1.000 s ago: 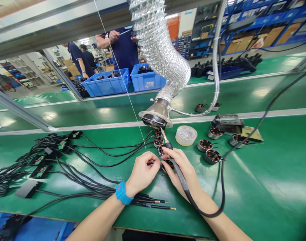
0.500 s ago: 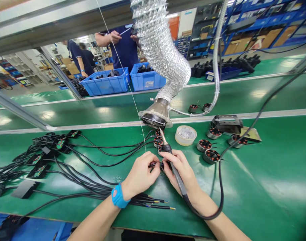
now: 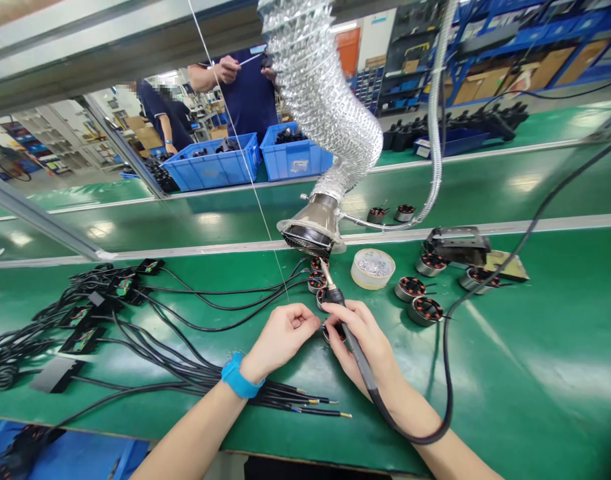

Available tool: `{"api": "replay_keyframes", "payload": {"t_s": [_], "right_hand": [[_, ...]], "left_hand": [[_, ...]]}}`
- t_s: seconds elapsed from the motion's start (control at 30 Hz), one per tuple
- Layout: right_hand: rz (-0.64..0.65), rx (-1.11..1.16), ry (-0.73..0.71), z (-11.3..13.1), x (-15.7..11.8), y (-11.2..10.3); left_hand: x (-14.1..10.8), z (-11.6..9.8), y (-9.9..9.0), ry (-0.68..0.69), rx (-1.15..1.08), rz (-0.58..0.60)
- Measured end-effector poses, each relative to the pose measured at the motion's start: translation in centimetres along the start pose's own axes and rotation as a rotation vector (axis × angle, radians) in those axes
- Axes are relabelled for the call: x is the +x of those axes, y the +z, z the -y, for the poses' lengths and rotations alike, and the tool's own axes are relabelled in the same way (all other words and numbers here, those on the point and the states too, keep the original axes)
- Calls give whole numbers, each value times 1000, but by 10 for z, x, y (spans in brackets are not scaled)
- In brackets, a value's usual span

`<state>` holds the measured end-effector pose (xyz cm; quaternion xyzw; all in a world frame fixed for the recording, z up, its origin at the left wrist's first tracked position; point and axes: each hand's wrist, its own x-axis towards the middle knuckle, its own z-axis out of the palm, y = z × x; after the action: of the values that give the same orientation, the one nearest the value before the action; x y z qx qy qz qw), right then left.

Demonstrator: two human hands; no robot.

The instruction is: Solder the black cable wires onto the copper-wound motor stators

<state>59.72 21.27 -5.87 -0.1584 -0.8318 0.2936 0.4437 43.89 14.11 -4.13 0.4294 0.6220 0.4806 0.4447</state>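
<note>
My right hand (image 3: 369, 343) grips a soldering iron (image 3: 358, 357), its metal tip pointing up and away under the fume hood. The fingertips of the same hand touch a small round motor with copper windings (image 3: 329, 335), mostly hidden behind them. Close to that motor on its left, my left hand (image 3: 285, 337) is closed in a pinch; anything between the fingertips is hidden. Beyond the hands, several similar motors (image 3: 316, 282) stand in a row with black cables (image 3: 245, 291) running to them. Stripped cable ends (image 3: 325, 413) lie below my left wrist.
A fume hood (image 3: 310, 230) on a silver duct hangs over the bench. A thin wire (image 3: 250, 177) slants down from above. Right of the hood are a round tub (image 3: 373, 269), several motors (image 3: 424, 311) and an iron stand (image 3: 458, 245). A co-worker (image 3: 250, 93) stands behind blue bins (image 3: 213, 170).
The dark thin piece that showed between my hands no longer shows at my left fingertips. My right hand still holds the soldering iron by the motor. The view has shifted slightly.
</note>
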Motion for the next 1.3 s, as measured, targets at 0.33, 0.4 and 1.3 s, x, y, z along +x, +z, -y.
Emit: {"api": "replay_keyframes", "payload": {"t_s": [0.33, 0.4, 1.3], "right_hand": [[-331, -92, 62, 9, -12, -26], [-346, -60, 43, 7, -18, -27], [-326, -32, -21, 7, -21, -25]], "left_hand": [[-2, 0, 1, -37, 72, -33], [-2, 0, 2, -41, 82, -39], [-4, -1, 4, -31, 94, -42]]}}
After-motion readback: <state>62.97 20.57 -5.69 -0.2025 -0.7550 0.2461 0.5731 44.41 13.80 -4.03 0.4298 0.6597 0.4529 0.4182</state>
